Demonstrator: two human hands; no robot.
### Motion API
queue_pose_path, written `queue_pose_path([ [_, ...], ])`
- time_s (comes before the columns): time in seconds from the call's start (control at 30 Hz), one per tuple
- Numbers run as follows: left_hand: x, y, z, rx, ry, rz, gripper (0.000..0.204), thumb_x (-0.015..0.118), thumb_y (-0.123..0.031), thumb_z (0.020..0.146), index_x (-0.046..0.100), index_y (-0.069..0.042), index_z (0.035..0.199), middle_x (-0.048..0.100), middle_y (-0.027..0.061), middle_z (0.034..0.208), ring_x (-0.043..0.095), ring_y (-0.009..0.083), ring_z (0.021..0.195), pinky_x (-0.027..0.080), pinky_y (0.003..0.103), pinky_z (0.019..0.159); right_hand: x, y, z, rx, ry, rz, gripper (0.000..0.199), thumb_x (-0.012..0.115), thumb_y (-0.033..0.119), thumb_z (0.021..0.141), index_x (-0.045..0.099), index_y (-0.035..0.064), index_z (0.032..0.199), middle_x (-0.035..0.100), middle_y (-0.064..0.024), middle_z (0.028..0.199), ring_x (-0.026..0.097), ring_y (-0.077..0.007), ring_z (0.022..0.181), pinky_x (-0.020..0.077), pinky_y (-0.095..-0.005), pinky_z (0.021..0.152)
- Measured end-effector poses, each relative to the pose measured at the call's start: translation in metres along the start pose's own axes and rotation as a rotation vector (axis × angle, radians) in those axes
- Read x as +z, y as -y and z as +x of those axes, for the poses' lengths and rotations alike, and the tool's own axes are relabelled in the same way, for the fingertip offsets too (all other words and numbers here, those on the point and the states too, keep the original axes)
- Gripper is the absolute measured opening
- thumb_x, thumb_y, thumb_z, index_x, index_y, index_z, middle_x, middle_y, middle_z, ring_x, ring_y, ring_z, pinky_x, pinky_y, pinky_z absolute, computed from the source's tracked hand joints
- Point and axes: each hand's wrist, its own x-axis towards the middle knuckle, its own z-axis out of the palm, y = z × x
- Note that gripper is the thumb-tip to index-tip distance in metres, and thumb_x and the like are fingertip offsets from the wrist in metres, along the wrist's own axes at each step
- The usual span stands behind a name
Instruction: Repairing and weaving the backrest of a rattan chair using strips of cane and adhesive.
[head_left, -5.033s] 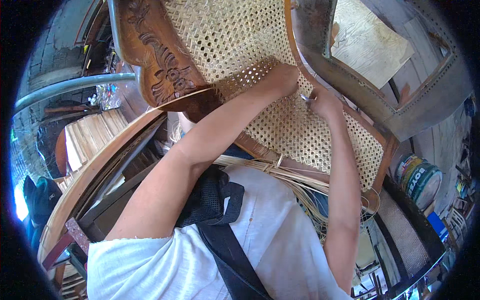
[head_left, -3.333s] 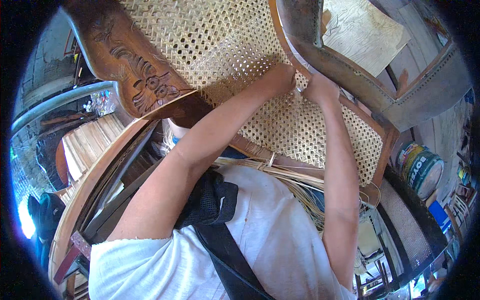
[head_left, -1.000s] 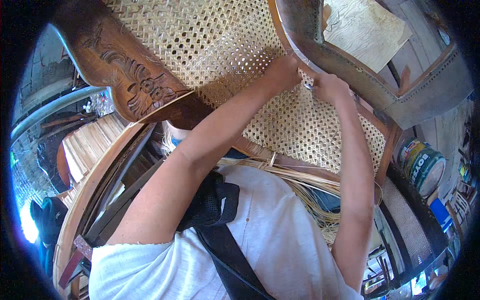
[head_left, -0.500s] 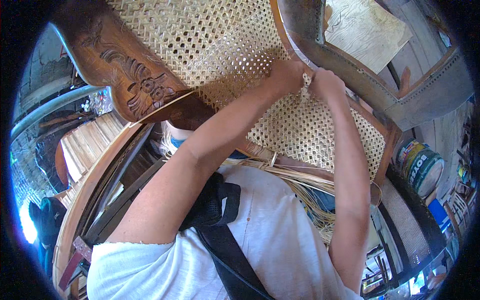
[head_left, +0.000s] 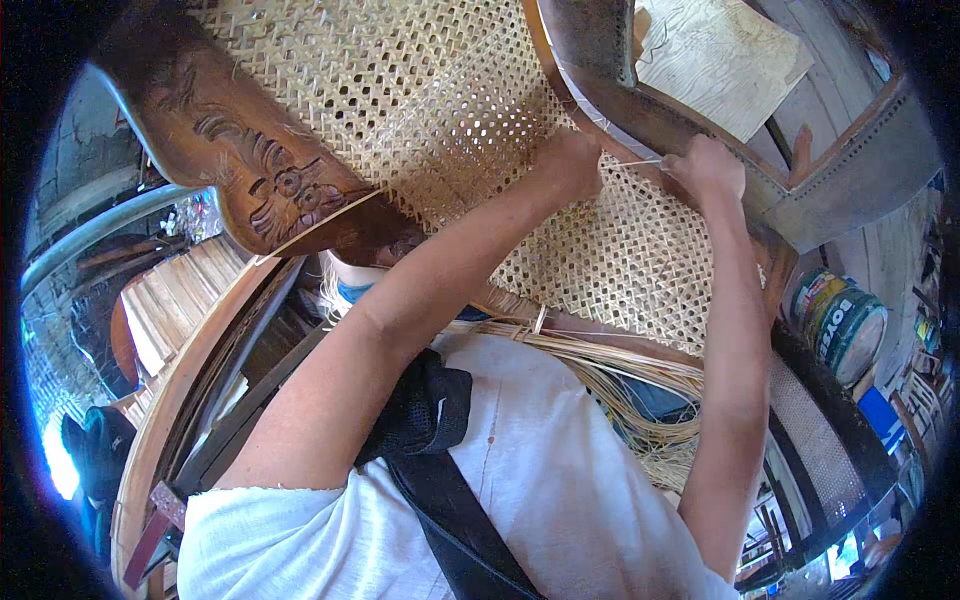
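A woven cane panel (head_left: 590, 255) fills a curved wooden frame with a carved floral end (head_left: 290, 190) on the left. My left hand (head_left: 568, 168) is closed against the far edge of the weave; its fingertips and whatever they grip are hidden. A thin, pale cane strand (head_left: 636, 163) stretches taut from beside that hand to my right hand (head_left: 712, 172). The right hand is pinched on the strand, just over the far rim of the frame. Long loose cane strands (head_left: 600, 352) lie bundled between the panel and my body.
Beyond the panel stands another dark wooden frame with rows of holes (head_left: 720, 140), a plywood sheet (head_left: 715, 65) behind it. At right are a green paint can (head_left: 845, 325) and a dark-framed cane panel (head_left: 815, 425). Curved wooden pieces (head_left: 185, 365) are stacked at left.
My right hand has moved right, away from the left hand, drawing the strand out between them. The left hand has hardly moved.
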Motion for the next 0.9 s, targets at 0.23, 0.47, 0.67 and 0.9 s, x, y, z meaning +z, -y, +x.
queue_pose_path([
  [0.23,0.017,-0.003,0.034,0.079,-0.003,-0.987,0.025,0.074,-0.023,0.070,0.071,-0.001,0.082,0.069,0.0180,0.077,0.068,0.0293,0.072,0.054,0.039,0.065,-0.007,-0.003,-0.011,-0.051,-0.094,0.200,0.044,0.064,0.047,0.084,0.070,0.0057,0.097,0.070,-0.0166,0.100,0.067,-0.0321,0.096,0.0532,-0.0435,0.083],
  [0.47,0.003,0.023,0.024,0.002,-0.082,-0.465,0.026,0.073,-0.026,0.075,0.070,-0.001,0.071,0.066,0.0120,0.064,0.061,0.0172,0.054,0.050,0.035,0.057,0.019,0.031,-0.002,-0.201,0.143,0.164,0.034,0.065,0.030,0.081,0.068,0.0064,0.105,0.068,-0.0183,0.106,0.065,-0.0332,0.100,0.0510,-0.0437,0.087],
  [0.67,-0.013,0.013,0.027,-0.146,0.038,-0.358,0.026,0.074,-0.023,0.067,0.068,0.001,0.075,0.066,0.0183,0.072,0.066,0.0296,0.068,0.053,0.040,0.066,0.030,0.049,0.004,-0.269,0.147,0.108,0.033,0.063,0.024,0.081,0.066,0.0028,0.106,0.067,-0.0201,0.107,0.065,-0.0346,0.103,0.0519,-0.0439,0.088],
  [0.9,-0.006,0.010,0.035,-0.144,0.111,-0.181,0.034,0.072,-0.025,0.068,0.069,0.002,0.088,0.068,0.0226,0.087,0.068,0.0359,0.084,0.055,0.044,0.075,0.029,0.057,0.000,-0.229,0.129,0.141,0.029,0.060,0.020,0.084,0.066,0.0048,0.108,0.067,-0.0193,0.108,0.065,-0.0343,0.103,0.0521,-0.0431,0.089],
])
